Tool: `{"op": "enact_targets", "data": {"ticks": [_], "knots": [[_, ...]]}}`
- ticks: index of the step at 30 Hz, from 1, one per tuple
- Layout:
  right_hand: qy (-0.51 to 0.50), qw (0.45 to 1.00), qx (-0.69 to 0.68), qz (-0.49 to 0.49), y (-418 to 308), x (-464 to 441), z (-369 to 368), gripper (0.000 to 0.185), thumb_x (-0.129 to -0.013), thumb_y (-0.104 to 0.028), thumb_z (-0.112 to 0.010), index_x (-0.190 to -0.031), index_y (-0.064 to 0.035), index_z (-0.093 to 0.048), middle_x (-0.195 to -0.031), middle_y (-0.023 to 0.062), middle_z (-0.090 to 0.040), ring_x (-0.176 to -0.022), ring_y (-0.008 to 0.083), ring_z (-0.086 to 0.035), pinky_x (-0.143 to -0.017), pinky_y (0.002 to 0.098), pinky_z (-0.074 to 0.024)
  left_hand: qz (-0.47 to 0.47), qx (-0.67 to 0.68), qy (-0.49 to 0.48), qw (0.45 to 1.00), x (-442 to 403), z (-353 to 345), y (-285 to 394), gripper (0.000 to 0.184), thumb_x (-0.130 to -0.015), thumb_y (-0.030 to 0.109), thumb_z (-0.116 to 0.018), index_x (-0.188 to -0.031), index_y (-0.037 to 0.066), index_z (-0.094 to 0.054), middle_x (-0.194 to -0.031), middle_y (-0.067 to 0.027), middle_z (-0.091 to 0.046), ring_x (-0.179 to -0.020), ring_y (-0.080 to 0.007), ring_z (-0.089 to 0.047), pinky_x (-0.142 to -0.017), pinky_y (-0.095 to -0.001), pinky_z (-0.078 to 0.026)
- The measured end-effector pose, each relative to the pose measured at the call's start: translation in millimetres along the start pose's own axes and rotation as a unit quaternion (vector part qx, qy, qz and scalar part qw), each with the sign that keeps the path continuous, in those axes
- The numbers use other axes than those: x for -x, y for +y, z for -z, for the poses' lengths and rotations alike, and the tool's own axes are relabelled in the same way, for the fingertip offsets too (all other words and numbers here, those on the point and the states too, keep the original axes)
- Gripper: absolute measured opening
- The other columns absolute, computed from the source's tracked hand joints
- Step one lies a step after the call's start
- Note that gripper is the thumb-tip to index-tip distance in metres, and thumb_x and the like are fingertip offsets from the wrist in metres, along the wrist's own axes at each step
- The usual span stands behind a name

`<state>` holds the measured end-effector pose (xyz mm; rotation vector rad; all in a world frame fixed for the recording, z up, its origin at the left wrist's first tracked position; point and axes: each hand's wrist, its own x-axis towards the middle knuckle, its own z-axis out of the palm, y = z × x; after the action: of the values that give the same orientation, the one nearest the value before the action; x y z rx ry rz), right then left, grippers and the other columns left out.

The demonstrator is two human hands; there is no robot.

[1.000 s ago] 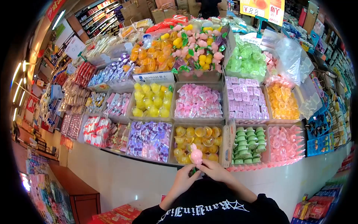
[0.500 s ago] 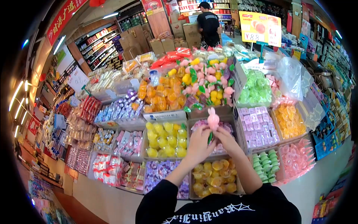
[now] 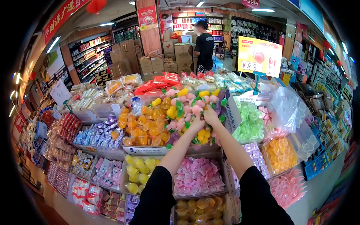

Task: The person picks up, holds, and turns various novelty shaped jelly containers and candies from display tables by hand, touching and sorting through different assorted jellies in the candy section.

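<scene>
Two bare hands reach out over the display and meet at the bin of fruit-shaped pieces: left hand [image 3: 197, 123] and right hand [image 3: 210, 114] side by side, right one slightly farther out. Fingers of both bent down into the pile, wrists and backs of hands cover the tips, so can't tell if either set is gripping a piece or only touching. Pile itself is pink fruits [image 3: 196, 109], yellow fruits [image 3: 204, 134] and green leaves [image 3: 180, 109] mixed together, heaped all round the hands, back row center, cardboard panel [image 3: 232, 117] standing on its right side. Left of it, touching: orange cups [image 3: 152, 127], white lettered strip [image 3: 146, 150] along their front. Right, past the panel: light green cups [image 3: 248, 123], then a clear plastic bag [image 3: 287, 110] beside them. Between the forearms, nearer the body: pink packets [image 3: 198, 176] in their own bin, amber cups [image 3: 200, 210] in the next one closer. Left black sleeve [image 3: 155, 195] overlaps part of the yellow cups [image 3: 139, 172]; lilac cups [image 3: 258, 159] sit just right of the right forearm, orange-yellow cups [image 3: 281, 154] next over. Behind the pile, red packets [image 3: 159, 83]; yellow price sign [image 3: 260, 56] upright at rear right. Another person [image 3: 204, 47], black shirt and cap, stands well back near cardboard boxes [image 3: 183, 57]
</scene>
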<state>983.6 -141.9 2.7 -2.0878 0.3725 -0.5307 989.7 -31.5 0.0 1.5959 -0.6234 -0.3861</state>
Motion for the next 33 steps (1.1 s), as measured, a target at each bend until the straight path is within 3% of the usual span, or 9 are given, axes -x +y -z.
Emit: {"op": "enact_targets", "data": {"ticks": [1, 2, 5, 9, 17, 21, 22, 27, 33], "knots": [[-0.016, 0.997, 0.072, -0.011, 7.7, 0.6, -1.4, 0.032, -0.084, -0.022, -0.043, -0.103, 0.0010, -0.055, -0.100, 0.0249, -0.059, -0.096, 0.0403, -0.056, -0.084, 0.0446, -0.0433, -0.011, 0.031, 0.010, 0.999, -10.6, -3.5, -22.8, 0.041, -0.076, 0.015, -0.057, -0.113, 0.001, -0.045, -0.097, -0.0148, -0.060, -0.086, -0.0267, -0.059, -0.073, -0.0336, -0.046], [0.025, 0.992, 0.111, 0.053, 7.6, 7.4, -1.3, 0.028, -0.086, -0.023, -0.043, -0.093, 0.0012, -0.056, -0.094, 0.0251, -0.060, -0.090, 0.0416, -0.056, -0.080, 0.0470, -0.0441, -0.063, -0.084, 0.042, 0.994, -29.2, -2.5, -52.2, 0.042, -0.077, 0.020, -0.057, -0.114, 0.004, -0.046, -0.101, -0.0153, -0.059, -0.088, -0.0244, -0.060, -0.072, -0.0312, -0.047], [0.050, 0.993, 0.097, 0.037, 5.2, 10.5, -1.5, 0.028, -0.087, -0.023, -0.043, -0.090, 0.0015, -0.056, -0.090, 0.0254, -0.060, -0.087, 0.0420, -0.057, -0.078, 0.0481, -0.0445, -0.024, -0.209, 0.055, 0.976, -28.9, 5.5, -39.1, 0.041, -0.076, 0.024, -0.056, -0.112, 0.006, -0.048, -0.095, -0.0150, -0.060, -0.080, -0.0245, -0.062, -0.067, -0.0316, -0.048], [0.085, 0.990, 0.114, 0.021, -8.4, 15.9, 1.9, 0.026, -0.086, -0.021, -0.044, -0.090, 0.0020, -0.054, -0.087, 0.0280, -0.060, -0.083, 0.0432, -0.058, -0.073, 0.0490, -0.0463, 0.042, -0.055, 0.005, 0.998, -9.2, 11.9, -7.6, 0.033, -0.077, 0.017, -0.054, -0.108, 0.007, -0.050, -0.081, -0.0072, -0.061, -0.059, -0.0160, -0.060, -0.047, -0.0284, -0.048], [0.097, 0.977, 0.180, -0.054, -19.4, 16.5, 5.7, 0.030, -0.082, -0.019, -0.049, -0.095, 0.0073, -0.054, -0.090, 0.0256, -0.062, -0.086, 0.0375, -0.062, -0.074, 0.0448, -0.0501, 0.019, 0.029, -0.039, 0.999, -6.9, 22.6, -13.3, 0.046, -0.079, 0.009, -0.052, -0.125, 0.009, -0.046, -0.078, -0.0030, -0.058, -0.055, -0.0084, -0.052, -0.042, -0.0214, -0.041], [0.083, 0.967, 0.236, -0.050, -21.5, 13.8, 11.9, 0.028, -0.081, -0.024, -0.052, -0.088, 0.0013, -0.063, -0.092, 0.0214, -0.064, -0.085, 0.0352, -0.063, -0.073, 0.0417, -0.0513, -0.046, -0.019, -0.052, 0.997, -3.7, 19.5, -4.2, 0.047, -0.078, 0.008, -0.054, -0.125, 0.006, -0.046, -0.093, -0.0083, -0.060, -0.073, -0.0130, -0.057, -0.059, -0.0241, -0.046], [0.093, 0.970, 0.212, -0.075, -27.5, 18.9, 14.8, 0.028, -0.081, -0.025, -0.050, -0.087, -0.0011, -0.065, -0.092, 0.0196, -0.064, -0.086, 0.0339, -0.063, -0.073, 0.0415, -0.0513, -0.092, -0.087, -0.039, 0.991, -4.9, 17.8, -6.9, 0.047, -0.079, 0.008, -0.053, -0.125, 0.001, -0.044, -0.110, -0.0120, -0.058, -0.094, -0.0173, -0.056, -0.080, -0.0265, -0.045], [0.090, 0.975, 0.189, -0.077, -28.7, 31.4, 14.6, 0.035, -0.084, -0.030, -0.044, -0.085, -0.0005, -0.063, -0.089, 0.0216, -0.063, -0.085, 0.0370, -0.062, -0.073, 0.0454, -0.0488, -0.139, -0.167, -0.015, 0.976, -0.8, 18.3, -24.9, 0.044, -0.079, 0.013, -0.054, -0.120, 0.000, -0.048, -0.111, -0.0146, -0.058, -0.101, -0.0204, -0.055, -0.085, -0.0285, -0.043], [0.034, 0.933, 0.358, 0.023, -42.1, 52.8, 19.2, 0.035, -0.083, -0.032, -0.046, -0.082, -0.0025, -0.065, -0.087, 0.0187, -0.065, -0.082, 0.0325, -0.064, -0.069, 0.0418, -0.0507, -0.031, -0.318, -0.031, 0.947, 45.0, 22.2, 17.3, 0.044, -0.081, 0.025, -0.054, -0.118, 0.002, -0.050, -0.101, -0.0187, -0.061, -0.092, -0.0283, -0.060, -0.079, -0.0346, -0.047]]}}
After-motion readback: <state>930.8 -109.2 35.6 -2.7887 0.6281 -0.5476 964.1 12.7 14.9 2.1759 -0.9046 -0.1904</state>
